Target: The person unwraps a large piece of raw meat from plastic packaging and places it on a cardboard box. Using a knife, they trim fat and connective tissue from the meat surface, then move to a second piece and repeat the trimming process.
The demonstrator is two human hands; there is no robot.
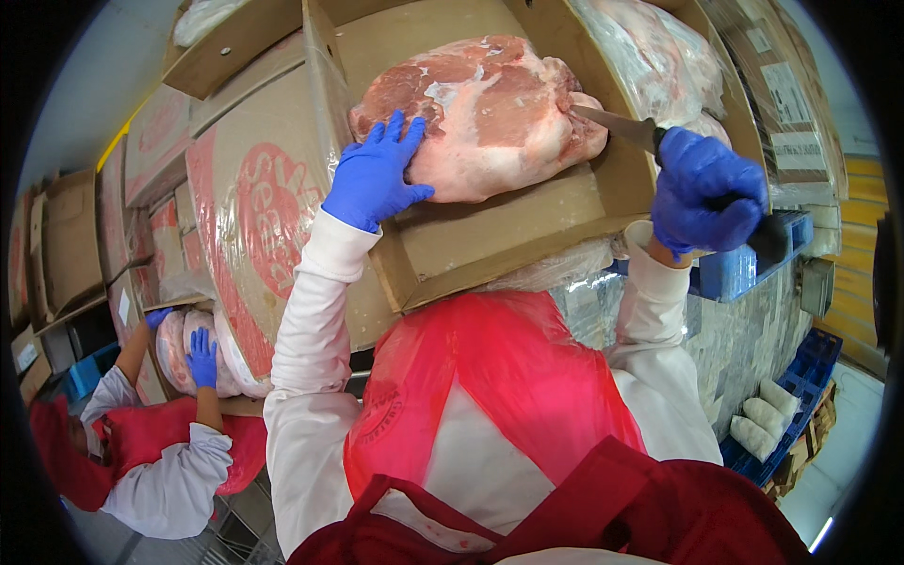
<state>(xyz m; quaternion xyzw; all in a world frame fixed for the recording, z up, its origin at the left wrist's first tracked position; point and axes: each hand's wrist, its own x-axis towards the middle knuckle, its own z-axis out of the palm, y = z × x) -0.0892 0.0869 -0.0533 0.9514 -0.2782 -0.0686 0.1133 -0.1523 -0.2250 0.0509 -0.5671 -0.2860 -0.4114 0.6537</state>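
A large cut of raw meat (490, 122), pink with pale fat, lies in an open cardboard box (508, 235) in front of me. My left hand (375, 174), in a blue glove, rests with spread fingers on its left end. In my right hand (708, 193), also gloved in blue, is a knife (617, 124); the fist is wrapped round its handle. The blade points left, and its tip meets the right end of the meat. Whether the tip has gone into the meat I cannot tell.
More meat in clear plastic (659, 66) fills a box at right. Wrapped cartons (250, 207) stand at left. Beyond them a co-worker in a red apron (151, 438) has gloved hands on other meat. Blue pallets (791, 414) are at lower right.
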